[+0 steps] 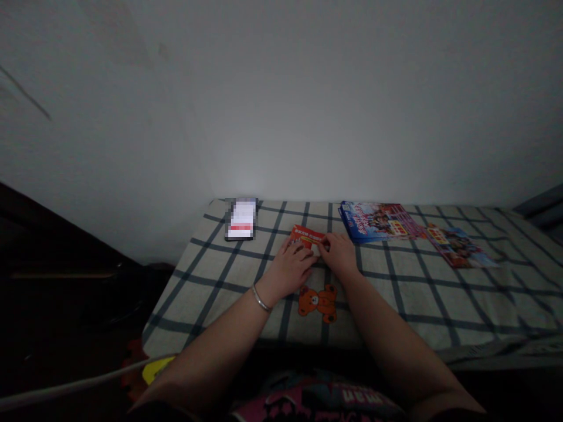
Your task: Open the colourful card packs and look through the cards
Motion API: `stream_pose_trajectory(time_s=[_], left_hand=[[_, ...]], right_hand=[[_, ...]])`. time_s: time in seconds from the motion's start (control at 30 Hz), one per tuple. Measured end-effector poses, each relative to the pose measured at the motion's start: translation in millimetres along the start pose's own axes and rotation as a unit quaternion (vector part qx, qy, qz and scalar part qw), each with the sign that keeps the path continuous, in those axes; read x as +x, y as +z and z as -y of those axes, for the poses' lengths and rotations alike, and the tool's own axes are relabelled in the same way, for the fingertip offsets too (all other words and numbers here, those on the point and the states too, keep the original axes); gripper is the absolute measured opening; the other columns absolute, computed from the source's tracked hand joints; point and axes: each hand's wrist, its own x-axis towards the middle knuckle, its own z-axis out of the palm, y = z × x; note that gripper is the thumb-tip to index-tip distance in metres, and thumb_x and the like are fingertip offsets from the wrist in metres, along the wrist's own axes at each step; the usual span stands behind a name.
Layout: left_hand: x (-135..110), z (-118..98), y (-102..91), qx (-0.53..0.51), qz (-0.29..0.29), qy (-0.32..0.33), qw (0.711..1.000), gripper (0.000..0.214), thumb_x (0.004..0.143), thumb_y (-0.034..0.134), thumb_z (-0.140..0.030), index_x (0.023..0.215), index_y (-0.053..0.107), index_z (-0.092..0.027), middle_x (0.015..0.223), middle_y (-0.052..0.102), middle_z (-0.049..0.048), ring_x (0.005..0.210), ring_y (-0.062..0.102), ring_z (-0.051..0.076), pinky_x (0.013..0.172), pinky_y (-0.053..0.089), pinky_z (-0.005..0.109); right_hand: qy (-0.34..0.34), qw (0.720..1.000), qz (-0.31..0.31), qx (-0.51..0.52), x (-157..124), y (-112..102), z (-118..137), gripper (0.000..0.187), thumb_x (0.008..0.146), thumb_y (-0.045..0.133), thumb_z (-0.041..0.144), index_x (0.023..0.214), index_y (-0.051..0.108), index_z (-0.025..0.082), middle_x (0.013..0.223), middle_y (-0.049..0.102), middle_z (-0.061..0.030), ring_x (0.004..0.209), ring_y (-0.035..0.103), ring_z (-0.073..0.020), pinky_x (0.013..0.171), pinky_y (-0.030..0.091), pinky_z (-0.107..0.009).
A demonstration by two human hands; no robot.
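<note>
The fingers [303, 253] of the left hand [290, 266] lie bent over the near end of a small red packet [308, 235], pressing it down. The dim light hides whether they grip it or only rest on it. The fingers [326, 245] of the right hand [339, 256] meet them from the other side and look pinched shut on the packet's right edge, where a pale strip shows between the two hands.

The packet lies flat on the worktop, a little beyond the middle and straight ahead of the person. Nothing taken out of it is in sight, so the handling looks to be at an early stage, with the packet whole as far as can be told. A thin silver bangle [261, 299] circles the left wrist.

A checked cloth [206, 281], pale with dark lines, covers the worktop, and an orange bear [317, 302] is printed on it just in front of the hands. To the left of the packet, near the far edge, lies a phone [241, 218] with its screen lit. To the right are a blue booklet [373, 221] and, beyond it, a second colourful booklet [460, 246], both well apart from the hands.

A bare, pale wall [308, 105] rises directly behind the worktop. The room is dark, most of all at the left, where little can be made out.
</note>
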Motion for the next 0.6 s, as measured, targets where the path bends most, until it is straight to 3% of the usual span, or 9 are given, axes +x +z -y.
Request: stream_pose_trajectory(time_s=[0.17, 0.4, 0.6], left_hand=[[0.5, -0.4, -2.3, -0.009, -0.011, 0.002, 1.000, 0.031, 0.084, 0.061, -0.027, 0.115, 0.062, -0.024, 0.113, 0.063, 0.0036, 0.119, 0.046, 0.027, 0.112, 0.025, 0.056], [3.8, 1.3, -6.8, -0.012, -0.019, 0.014, 1.000, 0.015, 0.087, 0.057, -0.026, 0.092, 0.071, -0.023, 0.096, 0.070, 0.0020, 0.112, 0.052, 0.023, 0.113, 0.024, 0.053], [1.4, 7.6, -8.9, -0.016, -0.037, -0.002, 0.999, 0.024, 0.089, 0.054, -0.032, 0.079, 0.071, -0.019, 0.079, 0.070, 0.0044, 0.105, 0.057, 0.022, 0.110, 0.032, 0.049]], right_hand=[[0.004, 1.000, 0.002, -0.004, -0.1, 0.1, 0.2, 0.012, 0.085, 0.055, 0.030, 0.081, 0.063, 0.021, 0.088, 0.068, -0.0047, 0.088, 0.056, -0.0218, 0.083, 0.038, -0.034], [0.006, 1.000, 0.007, -0.002, -0.4, 1.5, -1.8, 0.013, 0.086, 0.055, 0.032, 0.084, 0.063, 0.022, 0.088, 0.067, -0.0050, 0.089, 0.056, -0.0219, 0.082, 0.038, -0.034], [0.005, 1.000, 0.004, -0.002, -0.7, 2.3, -2.2, 0.013, 0.086, 0.055, 0.032, 0.084, 0.063, 0.022, 0.088, 0.067, -0.0044, 0.089, 0.056, -0.0213, 0.082, 0.037, -0.033]])
